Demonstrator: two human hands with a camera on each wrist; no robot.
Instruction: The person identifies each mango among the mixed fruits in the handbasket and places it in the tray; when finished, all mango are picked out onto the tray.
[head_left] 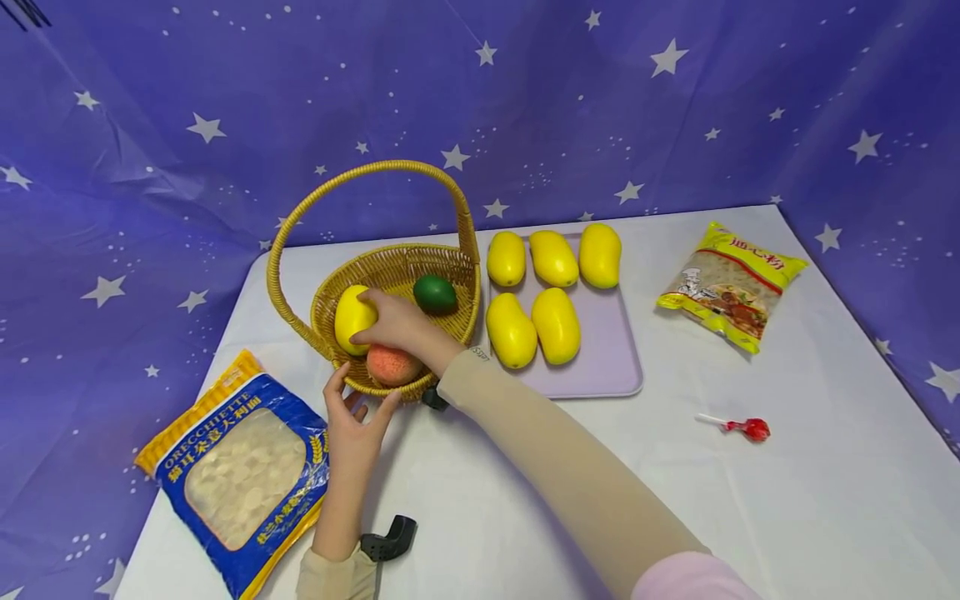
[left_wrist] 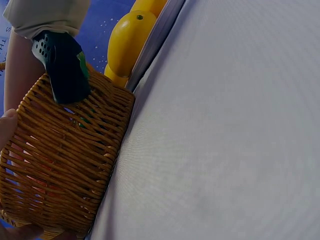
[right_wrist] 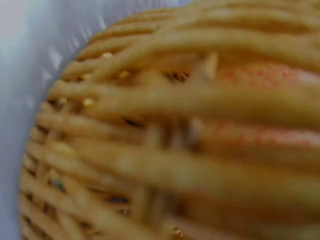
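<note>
A wicker basket point(head_left: 411, 250) with a tall arched handle stands at the left of the table. My right hand point(head_left: 405, 325) reaches into it and grips a yellow mango point(head_left: 352, 319) by its right side. Close below that hand lies a reddish peach point(head_left: 393, 365), partly covered. A dark green oval fruit point(head_left: 435, 295) rests at the basket's right side. With curled fingers and thumb, my left hand point(head_left: 356, 429) holds the basket's near side. In the right wrist view the wicker wall point(right_wrist: 165, 115) fills most of the picture, with the peach point(right_wrist: 270, 77) showing through its gaps.
Several yellow mangoes point(head_left: 557, 325) lie on a lilac tray point(head_left: 600, 367) right of the basket. A blue and yellow pasta bag point(head_left: 243, 475) is at the left. On the right are a yellow noodle packet point(head_left: 731, 287) and a red lollipop point(head_left: 756, 430).
</note>
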